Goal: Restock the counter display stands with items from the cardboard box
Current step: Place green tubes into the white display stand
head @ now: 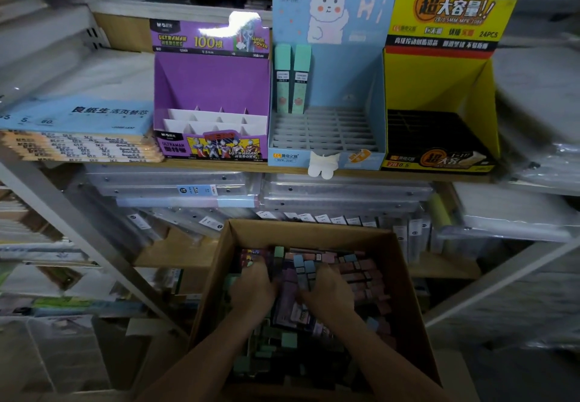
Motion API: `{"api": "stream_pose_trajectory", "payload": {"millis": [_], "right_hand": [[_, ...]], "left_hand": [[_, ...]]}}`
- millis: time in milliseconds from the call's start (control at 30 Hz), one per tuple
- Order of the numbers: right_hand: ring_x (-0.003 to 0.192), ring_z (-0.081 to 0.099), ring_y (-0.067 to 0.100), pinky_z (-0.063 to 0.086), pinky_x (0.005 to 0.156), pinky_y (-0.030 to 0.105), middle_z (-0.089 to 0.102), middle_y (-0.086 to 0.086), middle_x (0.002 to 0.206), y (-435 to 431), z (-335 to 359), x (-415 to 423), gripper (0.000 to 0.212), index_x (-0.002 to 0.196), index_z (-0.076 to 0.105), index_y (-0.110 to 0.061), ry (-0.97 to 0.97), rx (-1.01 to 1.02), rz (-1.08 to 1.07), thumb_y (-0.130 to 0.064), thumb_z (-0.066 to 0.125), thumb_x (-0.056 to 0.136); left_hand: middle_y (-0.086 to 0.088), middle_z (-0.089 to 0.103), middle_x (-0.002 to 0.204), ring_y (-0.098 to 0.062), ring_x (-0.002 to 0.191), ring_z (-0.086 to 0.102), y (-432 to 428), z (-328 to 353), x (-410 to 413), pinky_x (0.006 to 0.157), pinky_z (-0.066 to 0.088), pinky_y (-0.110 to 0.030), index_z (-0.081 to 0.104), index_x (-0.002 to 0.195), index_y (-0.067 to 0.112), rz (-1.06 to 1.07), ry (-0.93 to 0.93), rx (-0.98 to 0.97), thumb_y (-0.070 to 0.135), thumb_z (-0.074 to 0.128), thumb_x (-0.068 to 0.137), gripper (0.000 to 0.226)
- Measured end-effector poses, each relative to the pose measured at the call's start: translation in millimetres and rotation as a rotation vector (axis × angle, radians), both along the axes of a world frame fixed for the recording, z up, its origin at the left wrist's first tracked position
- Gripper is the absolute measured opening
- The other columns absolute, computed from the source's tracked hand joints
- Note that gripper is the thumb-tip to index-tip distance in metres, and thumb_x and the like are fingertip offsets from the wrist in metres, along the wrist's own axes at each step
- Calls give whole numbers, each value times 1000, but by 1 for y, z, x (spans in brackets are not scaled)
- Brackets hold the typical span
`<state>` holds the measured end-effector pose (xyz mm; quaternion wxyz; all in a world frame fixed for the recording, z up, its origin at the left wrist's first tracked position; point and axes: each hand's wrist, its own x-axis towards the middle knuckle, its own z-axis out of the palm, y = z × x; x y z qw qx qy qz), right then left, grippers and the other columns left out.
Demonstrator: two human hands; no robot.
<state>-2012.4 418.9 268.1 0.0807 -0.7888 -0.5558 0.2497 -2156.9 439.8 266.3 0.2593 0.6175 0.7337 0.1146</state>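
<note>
Stockroom-style shelving, packed stationery all round. Wooden shelf [361, 172] carries three display stands side by side: purple stand [212, 87] with bare white dividers, blue rabbit stand [345, 81] holding only two green cases [282, 78] upright in its back-left slots, and yellow stand [433, 87] with nothing showing in its black tray. Loose-leaf paper stack [78, 115] sits left of the purple one.

Cardboard box [219, 269] is below the shelf, right in front of me, full of small mixed cases [361, 273]: pink, blue, green, purple.

Step in hand: picking stock. My left hand [252, 288] and right hand [329, 295] are both down in the pile, knuckles up, on either side of a clump of purple cases [290, 304]. Fingertips are buried, so I can't tell whether either hand actually grips anything or just rests on the heap.

Next move, as I read it: close on one colour only, lift clear of the box walls, and take it up to the matching stand. Purple likely goes to the purple stand. Cases need to go in upright, one per slot. Risk: mixed colours coming up in the same grab.
</note>
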Motion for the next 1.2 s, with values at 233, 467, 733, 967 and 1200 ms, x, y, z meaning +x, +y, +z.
{"api": "stream_pose_trajectory", "payload": {"millis": [233, 467, 733, 967, 1200], "right_hand": [[112, 61, 28, 55, 86, 38, 59, 7, 120, 2, -2, 3, 55, 118, 57, -17, 26, 24, 11, -46, 76, 76], [104, 64, 26, 55, 80, 35, 65, 4, 111, 3, -4, 2, 52, 112, 58, -17, 55, 53, 21, -60, 64, 83], [87, 72, 17, 60, 72, 32, 75, 1, 93, 6, 1, 8, 30, 98, 74, -18, 207, 70, 58, -44, 73, 83], [47, 58, -10, 39, 41, 6, 63, -13, 53, 10, 6, 5, 19, 60, 70, -24, 438, 34, 40, -27, 88, 65], [46, 55, 12, 46, 46, 22, 63, 9, 61, 9, 5, 4, 6, 71, 73, -6, 529, -45, -50, -7, 76, 76]], "left_hand": [[-6, 70, 102, -30, 101, 67, 1, -8, -2, 78, 52, -34, 65, 102, 18, 46, -162, -56, 44, 74, 79, 36], [-4, 68, 75, -14, 70, 62, 2, -9, -9, 56, 43, -28, 65, 69, 14, 41, -347, -161, 19, 73, 76, 12], [6, 70, 75, 2, 59, 65, -4, 1, -7, 44, 44, -13, 70, 79, 22, -43, -437, -332, 7, 78, 72, 18], [6, 73, 83, -6, 73, 68, -9, 6, -5, 54, 51, -13, 71, 82, 25, -83, -514, -260, 21, 79, 79, 9], [-12, 72, 99, -25, 91, 68, -13, 8, 1, 86, 54, -45, 67, 90, 10, -16, -479, -206, 27, 64, 93, 17]]}}
